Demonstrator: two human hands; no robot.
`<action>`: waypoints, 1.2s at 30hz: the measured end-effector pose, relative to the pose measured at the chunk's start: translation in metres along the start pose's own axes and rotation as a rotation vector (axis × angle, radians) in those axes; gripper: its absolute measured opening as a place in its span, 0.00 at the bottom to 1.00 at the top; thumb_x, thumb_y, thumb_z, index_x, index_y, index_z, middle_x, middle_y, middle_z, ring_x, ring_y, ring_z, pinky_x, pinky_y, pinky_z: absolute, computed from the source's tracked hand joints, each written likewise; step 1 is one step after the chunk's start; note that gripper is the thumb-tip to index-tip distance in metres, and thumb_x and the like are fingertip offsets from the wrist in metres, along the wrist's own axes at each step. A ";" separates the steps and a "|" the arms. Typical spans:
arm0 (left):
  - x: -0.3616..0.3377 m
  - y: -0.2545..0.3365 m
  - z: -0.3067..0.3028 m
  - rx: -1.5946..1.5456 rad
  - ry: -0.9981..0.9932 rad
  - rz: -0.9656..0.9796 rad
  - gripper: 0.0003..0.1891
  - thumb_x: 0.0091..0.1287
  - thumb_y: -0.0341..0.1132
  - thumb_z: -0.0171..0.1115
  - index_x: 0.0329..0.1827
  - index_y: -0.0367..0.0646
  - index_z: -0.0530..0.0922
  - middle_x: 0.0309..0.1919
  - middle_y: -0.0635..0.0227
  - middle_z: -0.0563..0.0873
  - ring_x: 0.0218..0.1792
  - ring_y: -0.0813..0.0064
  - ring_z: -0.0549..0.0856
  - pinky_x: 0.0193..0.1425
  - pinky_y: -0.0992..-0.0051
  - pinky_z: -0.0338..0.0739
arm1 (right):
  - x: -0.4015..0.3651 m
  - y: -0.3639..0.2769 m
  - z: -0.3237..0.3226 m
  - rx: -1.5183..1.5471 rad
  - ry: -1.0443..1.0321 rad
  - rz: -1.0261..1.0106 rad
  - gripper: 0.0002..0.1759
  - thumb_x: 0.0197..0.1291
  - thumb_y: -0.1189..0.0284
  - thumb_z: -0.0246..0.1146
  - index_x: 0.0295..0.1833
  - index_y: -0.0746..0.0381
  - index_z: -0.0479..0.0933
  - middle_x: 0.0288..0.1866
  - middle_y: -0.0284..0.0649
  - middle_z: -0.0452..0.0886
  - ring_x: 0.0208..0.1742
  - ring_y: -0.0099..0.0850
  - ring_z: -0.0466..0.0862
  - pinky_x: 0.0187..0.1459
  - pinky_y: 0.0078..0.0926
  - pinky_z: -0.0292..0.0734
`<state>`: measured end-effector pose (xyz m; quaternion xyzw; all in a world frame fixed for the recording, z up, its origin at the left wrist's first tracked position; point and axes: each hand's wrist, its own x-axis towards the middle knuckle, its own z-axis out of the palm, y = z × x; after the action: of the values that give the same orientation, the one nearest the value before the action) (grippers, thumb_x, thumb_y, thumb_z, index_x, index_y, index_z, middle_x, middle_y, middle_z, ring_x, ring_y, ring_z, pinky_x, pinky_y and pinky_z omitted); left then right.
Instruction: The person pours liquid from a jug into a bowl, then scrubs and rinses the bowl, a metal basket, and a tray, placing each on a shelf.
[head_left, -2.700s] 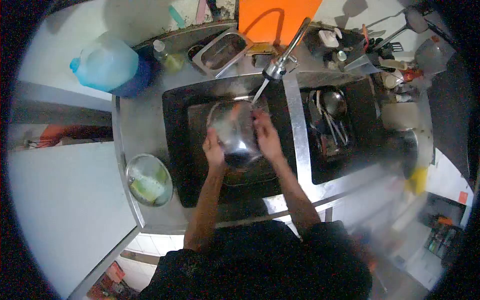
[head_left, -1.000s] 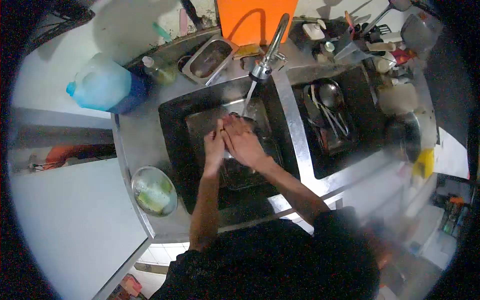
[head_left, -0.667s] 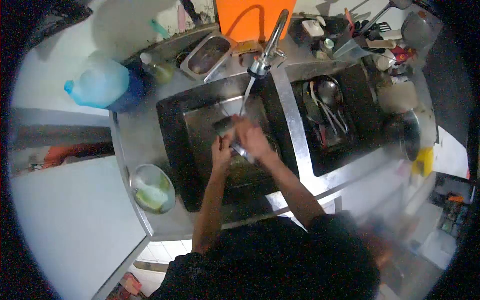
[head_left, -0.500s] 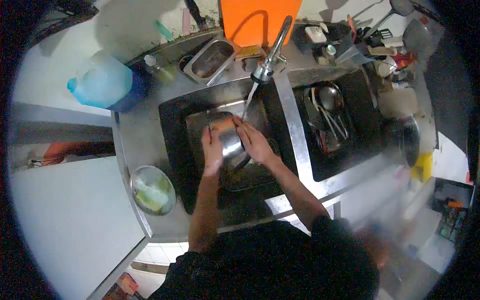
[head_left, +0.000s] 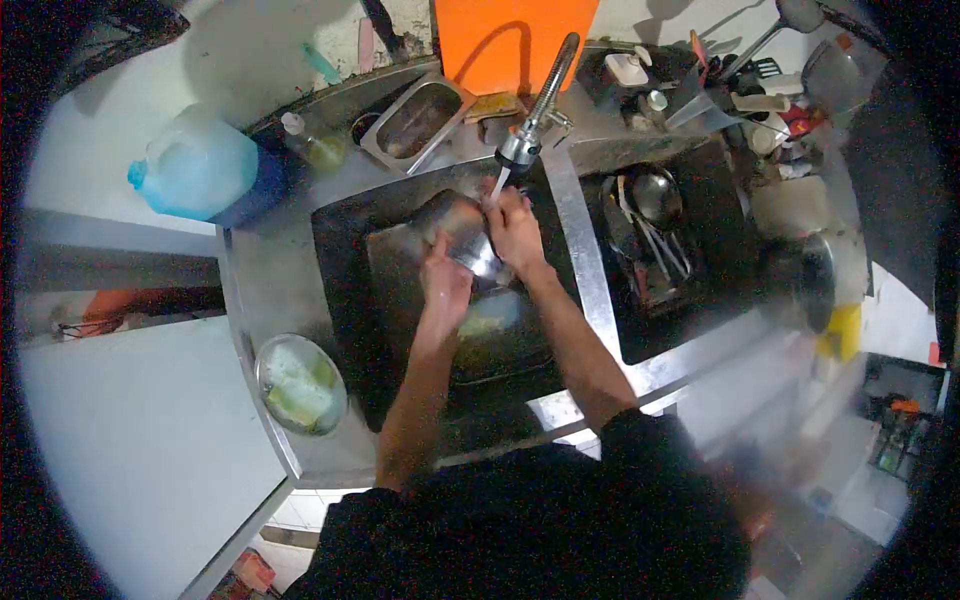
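This is a kitchen's washing-up corner, with a twin-basin steel sink (head_left: pixel 340 250) set in a steel worktop (head_left: pixel 275 290). The left hand (head_left: pixel 445 285) and right hand (head_left: pixel 515 225) hold a steel bowl (head_left: pixel 462 232) under the tap (head_left: pixel 535 110) just beyond them. The basin to their right holds ladles (head_left: pixel 655 205). An orange chopping board (head_left: pixel 515 35) stands beyond the hands. To their left are a blue jug (head_left: pixel 195 170) and a sponge dish (head_left: pixel 298 385).

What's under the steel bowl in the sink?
Below the steel bowl, gripped by left hand and right hand, a metal tray lies in the sink; they cover its middle.
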<state>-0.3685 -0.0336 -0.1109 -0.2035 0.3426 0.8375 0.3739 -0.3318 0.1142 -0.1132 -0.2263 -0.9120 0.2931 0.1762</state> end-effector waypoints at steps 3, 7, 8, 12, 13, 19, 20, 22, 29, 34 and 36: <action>-0.004 0.008 0.030 0.110 -0.136 0.145 0.14 0.77 0.48 0.50 0.53 0.49 0.75 0.38 0.72 0.81 0.33 0.82 0.79 0.21 0.86 0.67 | -0.011 -0.031 -0.024 0.335 0.026 -0.327 0.18 0.72 0.69 0.47 0.60 0.60 0.75 0.61 0.50 0.77 0.63 0.52 0.73 0.63 0.47 0.67; 0.009 -0.002 0.004 -0.080 -0.170 0.043 0.20 0.79 0.51 0.41 0.57 0.46 0.74 0.46 0.71 0.82 0.42 0.79 0.82 0.37 0.82 0.77 | -0.020 -0.028 -0.022 0.141 -0.036 -0.342 0.18 0.67 0.73 0.51 0.60 0.62 0.75 0.67 0.52 0.72 0.71 0.50 0.67 0.70 0.51 0.57; 0.005 -0.003 0.002 -0.074 -0.165 0.041 0.20 0.79 0.51 0.41 0.57 0.46 0.74 0.46 0.71 0.82 0.42 0.79 0.82 0.37 0.82 0.77 | -0.023 -0.030 -0.019 0.298 -0.023 -0.082 0.21 0.66 0.75 0.52 0.64 0.61 0.73 0.70 0.50 0.70 0.76 0.48 0.62 0.73 0.55 0.51; 0.019 -0.027 -0.049 -0.091 -0.203 0.117 0.24 0.79 0.52 0.39 0.63 0.45 0.72 0.58 0.67 0.81 0.58 0.71 0.80 0.62 0.67 0.76 | -0.053 -0.028 -0.012 -0.071 -0.011 -0.444 0.21 0.68 0.73 0.53 0.65 0.63 0.73 0.70 0.53 0.69 0.74 0.49 0.65 0.70 0.50 0.58; 0.022 -0.028 -0.057 -0.254 -0.150 0.098 0.25 0.79 0.54 0.39 0.64 0.46 0.72 0.59 0.67 0.81 0.59 0.70 0.79 0.65 0.65 0.74 | -0.049 -0.010 0.003 0.139 0.206 -0.155 0.21 0.70 0.71 0.52 0.66 0.64 0.72 0.68 0.56 0.70 0.71 0.52 0.68 0.67 0.47 0.62; -0.031 -0.012 -0.033 -0.185 0.107 0.132 0.38 0.72 0.65 0.45 0.73 0.44 0.65 0.70 0.63 0.71 0.66 0.57 0.73 0.73 0.58 0.65 | -0.033 0.085 0.022 0.368 -0.127 0.596 0.32 0.71 0.51 0.50 0.63 0.70 0.73 0.56 0.60 0.80 0.61 0.54 0.78 0.61 0.40 0.71; -0.034 -0.007 -0.034 -0.180 0.104 0.135 0.38 0.72 0.65 0.45 0.73 0.44 0.65 0.70 0.63 0.71 0.66 0.57 0.73 0.73 0.58 0.65 | -0.021 0.091 0.019 0.211 -0.245 0.637 0.35 0.68 0.47 0.52 0.59 0.69 0.77 0.54 0.57 0.82 0.58 0.52 0.80 0.57 0.40 0.73; -0.039 0.002 -0.034 0.009 0.292 0.133 0.38 0.72 0.65 0.46 0.68 0.38 0.70 0.63 0.61 0.77 0.62 0.60 0.77 0.69 0.59 0.70 | -0.009 0.096 0.031 0.396 -0.152 0.751 0.28 0.69 0.53 0.53 0.57 0.67 0.78 0.50 0.53 0.84 0.53 0.50 0.82 0.55 0.40 0.74; -0.023 0.012 -0.034 0.831 0.459 0.390 0.35 0.71 0.63 0.52 0.53 0.33 0.82 0.45 0.64 0.85 0.42 0.72 0.84 0.48 0.72 0.78 | -0.019 -0.070 0.010 0.095 0.174 -0.288 0.17 0.70 0.64 0.52 0.57 0.61 0.77 0.55 0.52 0.81 0.56 0.53 0.79 0.59 0.45 0.74; -0.045 0.022 -0.047 0.803 0.455 0.286 0.28 0.72 0.58 0.55 0.44 0.36 0.84 0.34 0.73 0.83 0.34 0.80 0.78 0.38 0.75 0.73 | 0.026 -0.011 0.017 0.305 -0.284 0.200 0.18 0.70 0.64 0.51 0.58 0.58 0.78 0.57 0.51 0.80 0.59 0.50 0.79 0.60 0.42 0.75; -0.048 0.030 -0.047 0.987 0.441 0.248 0.28 0.73 0.57 0.54 0.45 0.37 0.84 0.34 0.74 0.82 0.33 0.81 0.77 0.38 0.75 0.72 | 0.040 0.035 0.019 0.133 -0.456 0.137 0.20 0.70 0.64 0.51 0.60 0.61 0.79 0.58 0.50 0.81 0.60 0.45 0.79 0.60 0.37 0.75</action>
<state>-0.3568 -0.1055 -0.1012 -0.1327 0.7861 0.5527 0.2428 -0.3629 0.1511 -0.1420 -0.2035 -0.8894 0.4074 -0.0399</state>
